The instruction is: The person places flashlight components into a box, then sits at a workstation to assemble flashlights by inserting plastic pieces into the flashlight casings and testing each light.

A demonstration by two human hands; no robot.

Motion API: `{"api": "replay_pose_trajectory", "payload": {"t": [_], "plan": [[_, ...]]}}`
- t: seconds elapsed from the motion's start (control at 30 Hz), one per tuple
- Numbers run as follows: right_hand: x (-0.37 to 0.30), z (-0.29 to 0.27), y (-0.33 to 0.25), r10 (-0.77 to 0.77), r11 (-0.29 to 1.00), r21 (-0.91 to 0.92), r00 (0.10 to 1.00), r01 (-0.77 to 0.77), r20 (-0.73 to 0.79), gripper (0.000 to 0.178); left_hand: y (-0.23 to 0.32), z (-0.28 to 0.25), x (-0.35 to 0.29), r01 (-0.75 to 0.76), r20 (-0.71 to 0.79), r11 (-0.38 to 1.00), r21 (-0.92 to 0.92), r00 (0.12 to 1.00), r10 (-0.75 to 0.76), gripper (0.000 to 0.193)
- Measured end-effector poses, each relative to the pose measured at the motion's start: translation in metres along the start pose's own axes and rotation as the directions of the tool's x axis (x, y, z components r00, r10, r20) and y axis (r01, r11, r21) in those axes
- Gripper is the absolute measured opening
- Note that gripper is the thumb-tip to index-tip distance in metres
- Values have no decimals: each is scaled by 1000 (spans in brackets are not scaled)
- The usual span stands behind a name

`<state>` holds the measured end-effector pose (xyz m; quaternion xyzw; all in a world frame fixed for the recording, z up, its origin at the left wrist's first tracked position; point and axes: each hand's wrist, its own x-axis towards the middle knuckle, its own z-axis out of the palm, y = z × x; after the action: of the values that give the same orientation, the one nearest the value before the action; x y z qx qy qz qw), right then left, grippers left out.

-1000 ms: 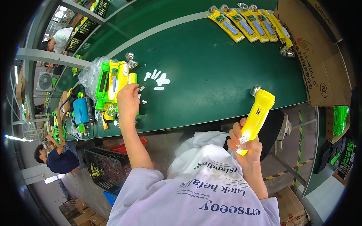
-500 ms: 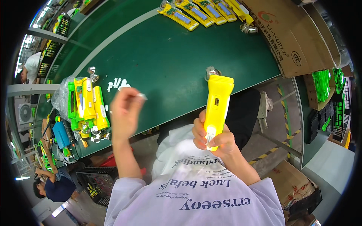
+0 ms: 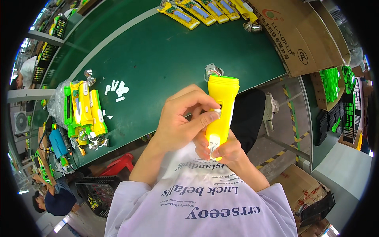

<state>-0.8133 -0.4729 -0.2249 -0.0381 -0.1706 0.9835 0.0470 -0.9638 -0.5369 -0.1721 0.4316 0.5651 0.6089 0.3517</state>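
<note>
Left hand point(image 3: 179, 118) fingertips pinched on a small white part point(image 3: 213, 115), pressing it against the side of the yellow flashlight body point(image 3: 221, 110). Right hand point(image 3: 223, 148) fingers curled shut round the near end of the body, holding it upright close to the chest, over the near edge of the green table point(image 3: 158, 51).

Far of the body, a small metal piece point(image 3: 212, 71) on the table. Left: loose white parts point(image 3: 117, 89), then a pile of yellow and green flashlight shells point(image 3: 83, 108) on a plastic bag. Far right: row of yellow packaged items point(image 3: 201, 10) beside a cardboard box point(image 3: 300, 35).

Risks, as I judge: the white part is tiny and held by the tips only, so a skewed push could pop it loose and drop it off the table edge. A tilted seat might jam it. The right grip is low, so the body may pivot under side pressure.
</note>
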Motion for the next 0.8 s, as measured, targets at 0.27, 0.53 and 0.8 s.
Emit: {"api": "replay_pose_trajectory", "payload": {"t": [0.27, 0.53, 0.8], "plan": [[-1, 11, 0, -3, 1000, -16, 994, 1, -111, 48, -9, 5, -4, -17, -79, 986, -164, 997, 4, 26], [-4, 10, 2, 20, 993, -115, 992, -34, -125, 44, -9, 7, -3, 116, -95, 961, -249, 985, -144, 34], [-4, 22, -3, 58, 990, -113, 982, -80, -181, 36, -19, -1, -5, 376, 244, 850, -369, 922, -302, 39]]}}
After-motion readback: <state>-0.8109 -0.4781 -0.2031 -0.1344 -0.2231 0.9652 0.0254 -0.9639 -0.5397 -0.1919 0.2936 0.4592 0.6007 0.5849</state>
